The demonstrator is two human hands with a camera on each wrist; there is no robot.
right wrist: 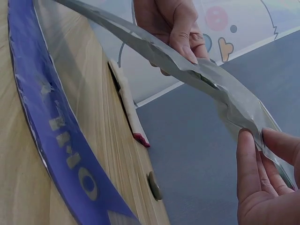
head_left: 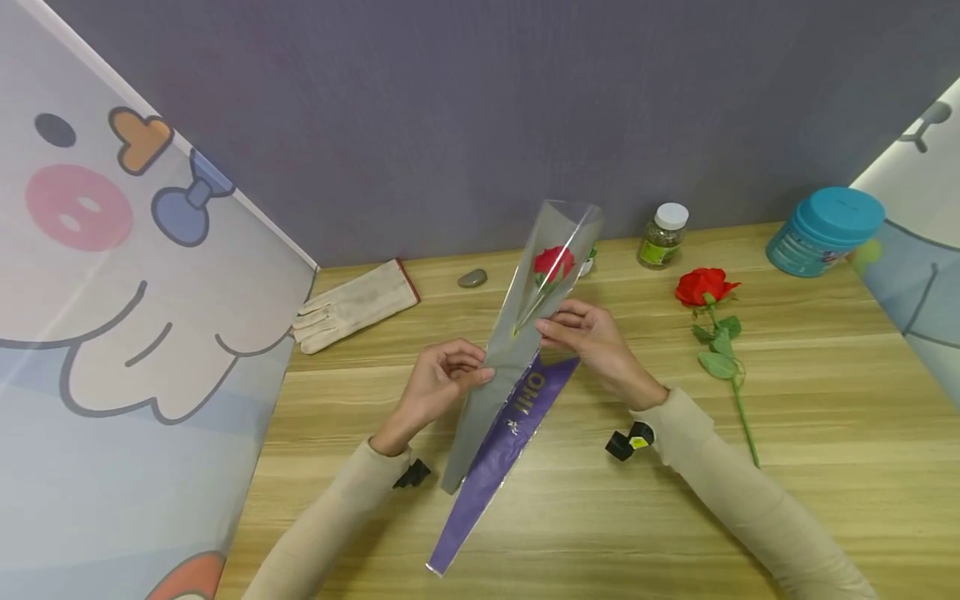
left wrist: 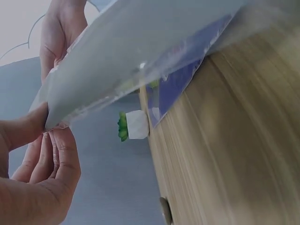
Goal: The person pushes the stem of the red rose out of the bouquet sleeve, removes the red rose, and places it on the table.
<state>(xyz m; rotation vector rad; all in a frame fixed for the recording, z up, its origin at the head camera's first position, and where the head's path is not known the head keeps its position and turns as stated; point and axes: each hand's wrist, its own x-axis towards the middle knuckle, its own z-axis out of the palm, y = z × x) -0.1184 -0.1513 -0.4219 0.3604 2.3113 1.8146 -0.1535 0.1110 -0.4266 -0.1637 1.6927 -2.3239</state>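
A long clear cone sleeve with a purple printed side lies slanted over the wooden table, a red rose inside its wide upper end. My left hand pinches the sleeve's left edge, seen up close in the left wrist view as plastic under the thumb. My right hand pinches the right edge; in the right wrist view its fingers hold the crumpled film. A second red rose with stem and leaves lies loose to the right.
A pale work glove and a grey stone lie at the back left. A small jar and a teal tub stand at the back right. Cartoon-printed panels wall both sides. Black wrist cameras sit near the forearms.
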